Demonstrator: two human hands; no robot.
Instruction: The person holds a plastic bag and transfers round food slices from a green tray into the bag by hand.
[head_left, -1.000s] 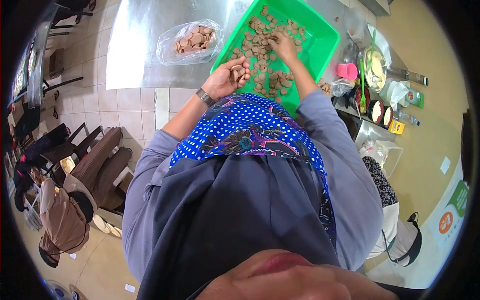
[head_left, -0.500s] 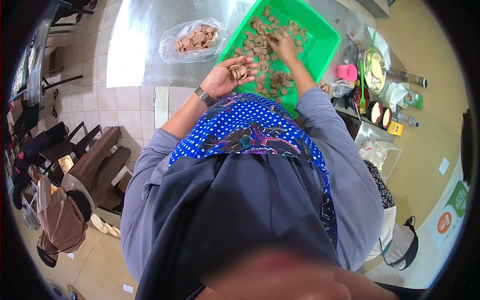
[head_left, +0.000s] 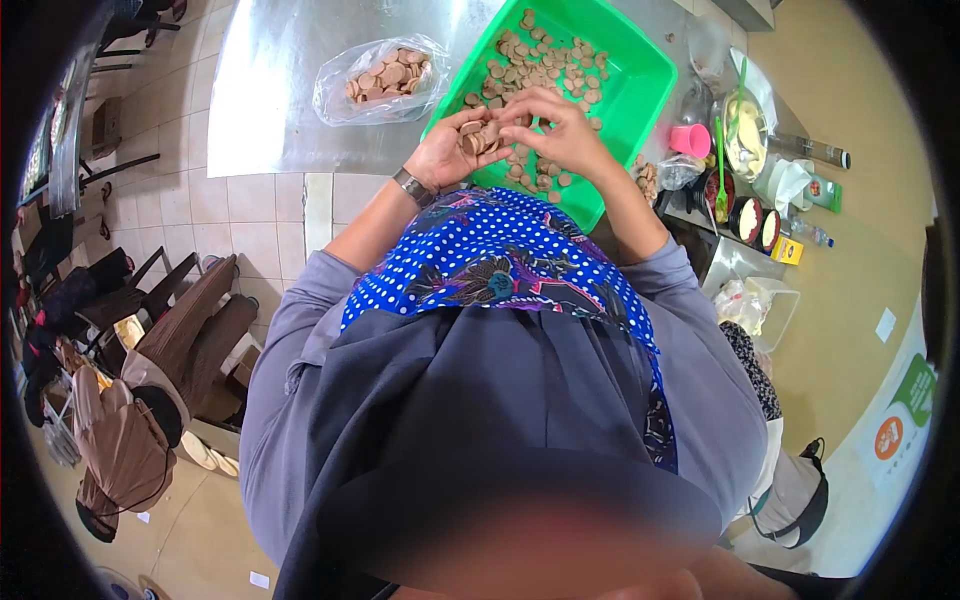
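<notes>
My left hand (head_left: pixel 438 160) is cupped, palm up, at the near left edge of a green plastic tub (head_left: pixel 640 95). Several small, flat, round brown discs (head_left: pixel 474 143) lie stacked in its palm under the curled fingers. Right beside it, my right hand (head_left: pixel 562 138) reaches over the tub with its fingertips pinched together at the discs in the left palm. Whatever those fingertips hold is too small to make out. Many more loose brown discs (head_left: pixel 540 68) are scattered over the tub's floor, partly covered by my right hand.
A clear plastic bag (head_left: pixel 330 82) of similar discs (head_left: pixel 390 75) rests on the metal table (head_left: pixel 265 110), left of the tub. To the right stand a pink cup (head_left: pixel 689 140), a pan (head_left: pixel 745 135) and a green-handled utensil (head_left: pixel 720 170). A person (head_left: pixel 130 440) is at the left.
My right hand has come up from among the discs in the tub, moving left to my left hand. The left hand stays nearly in place, still holding its discs.
</notes>
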